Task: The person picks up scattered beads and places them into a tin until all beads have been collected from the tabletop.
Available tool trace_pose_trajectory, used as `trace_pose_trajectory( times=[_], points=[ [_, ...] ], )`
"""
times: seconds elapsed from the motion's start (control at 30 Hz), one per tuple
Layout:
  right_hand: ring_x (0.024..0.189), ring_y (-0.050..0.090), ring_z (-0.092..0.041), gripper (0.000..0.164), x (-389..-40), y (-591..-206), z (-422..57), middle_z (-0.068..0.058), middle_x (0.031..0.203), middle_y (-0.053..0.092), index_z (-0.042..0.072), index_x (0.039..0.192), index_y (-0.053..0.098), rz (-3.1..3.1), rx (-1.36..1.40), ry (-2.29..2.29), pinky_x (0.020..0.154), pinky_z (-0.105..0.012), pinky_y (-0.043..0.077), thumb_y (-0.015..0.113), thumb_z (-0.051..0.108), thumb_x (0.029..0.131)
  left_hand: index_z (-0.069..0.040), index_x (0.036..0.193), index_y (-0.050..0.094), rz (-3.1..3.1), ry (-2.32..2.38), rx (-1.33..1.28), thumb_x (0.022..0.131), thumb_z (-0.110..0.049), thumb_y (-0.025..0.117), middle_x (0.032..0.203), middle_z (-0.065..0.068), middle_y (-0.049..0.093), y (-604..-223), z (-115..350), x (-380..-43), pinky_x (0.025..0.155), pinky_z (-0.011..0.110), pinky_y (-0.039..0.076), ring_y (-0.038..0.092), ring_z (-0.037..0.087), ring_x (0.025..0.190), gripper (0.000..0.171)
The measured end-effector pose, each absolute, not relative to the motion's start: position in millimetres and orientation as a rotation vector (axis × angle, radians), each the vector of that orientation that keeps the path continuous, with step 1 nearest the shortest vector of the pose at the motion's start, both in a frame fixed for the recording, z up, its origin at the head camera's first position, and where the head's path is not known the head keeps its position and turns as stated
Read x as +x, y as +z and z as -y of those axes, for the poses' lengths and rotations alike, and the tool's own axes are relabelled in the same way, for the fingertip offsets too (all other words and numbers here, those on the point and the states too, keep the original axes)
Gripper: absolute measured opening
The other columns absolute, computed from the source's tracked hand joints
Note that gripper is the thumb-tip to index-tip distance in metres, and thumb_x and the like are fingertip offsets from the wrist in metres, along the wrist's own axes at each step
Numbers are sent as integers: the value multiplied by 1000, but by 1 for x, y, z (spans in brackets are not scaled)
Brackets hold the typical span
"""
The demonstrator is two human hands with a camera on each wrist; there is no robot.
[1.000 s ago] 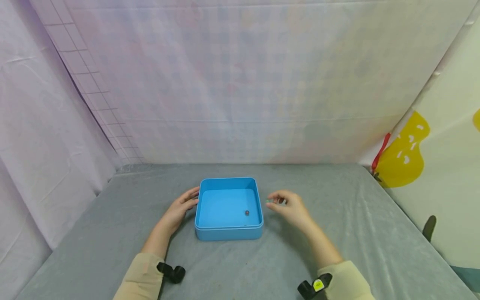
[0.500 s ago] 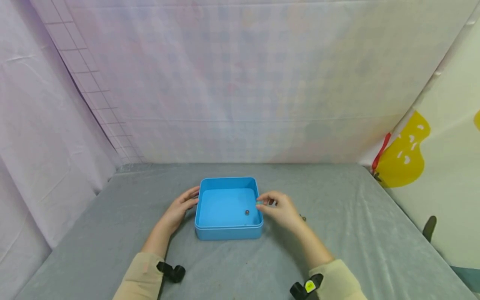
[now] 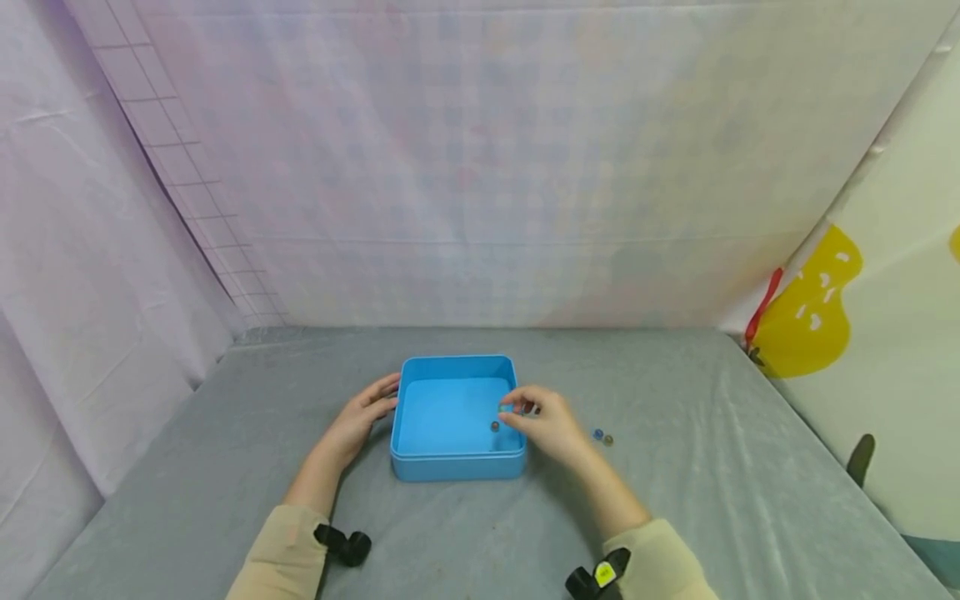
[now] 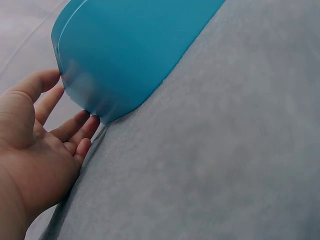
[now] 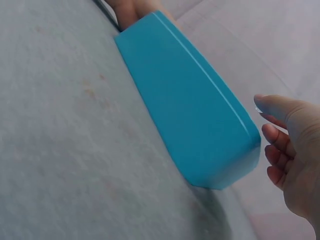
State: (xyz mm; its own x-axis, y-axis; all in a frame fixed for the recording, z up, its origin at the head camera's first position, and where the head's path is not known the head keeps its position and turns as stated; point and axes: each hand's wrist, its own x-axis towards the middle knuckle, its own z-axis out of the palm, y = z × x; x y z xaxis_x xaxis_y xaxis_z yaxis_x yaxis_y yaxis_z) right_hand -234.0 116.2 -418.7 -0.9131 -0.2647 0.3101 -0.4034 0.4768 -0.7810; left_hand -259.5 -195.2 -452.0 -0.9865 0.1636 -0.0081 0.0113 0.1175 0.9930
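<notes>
A blue square box [image 3: 457, 467] with an open top stands on the grey cloth, with one brownish marble [image 3: 495, 426] on its floor near the right side. Against the box's left wall rest the fingertips of my left hand [image 3: 352, 425], its fingers loosely extended; the left wrist view shows this hand [image 4: 45, 140] touching the rounded corner. Over the right rim, my right hand [image 3: 547, 425] pinches a small greenish marble [image 3: 505, 408] between thumb and forefinger. In the right wrist view the fingers of this hand [image 5: 295, 145] mostly hide it, leaving a pale glint at the tips.
To the right of the box, a blue marble [image 3: 597, 434] and a yellowish-brown marble [image 3: 608, 440] lie side by side on the grey cloth [image 3: 465, 542], near my right forearm. Pale fabric [image 3: 480, 167] hangs behind the table and along both sides.
My right hand has moved left, carrying the greenish marble from beside the box to above its right rim. Two marbles on the cloth have come out from behind that arm. My left hand stays put.
</notes>
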Motion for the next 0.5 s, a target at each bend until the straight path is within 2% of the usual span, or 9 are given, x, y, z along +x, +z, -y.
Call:
trace_pose_trajectory(
  times=[0.5],
  points=[
    [76,51,-17,11,-233,-424,-100,5,78,56,13,92,71,2522,660,1397,65,-32,44,76,12,83,-10,146,40,-2255,1998,178,99,-19,53,149,13,35,-452,196,-261,108,55,18,26,30,138,49]
  ],
)
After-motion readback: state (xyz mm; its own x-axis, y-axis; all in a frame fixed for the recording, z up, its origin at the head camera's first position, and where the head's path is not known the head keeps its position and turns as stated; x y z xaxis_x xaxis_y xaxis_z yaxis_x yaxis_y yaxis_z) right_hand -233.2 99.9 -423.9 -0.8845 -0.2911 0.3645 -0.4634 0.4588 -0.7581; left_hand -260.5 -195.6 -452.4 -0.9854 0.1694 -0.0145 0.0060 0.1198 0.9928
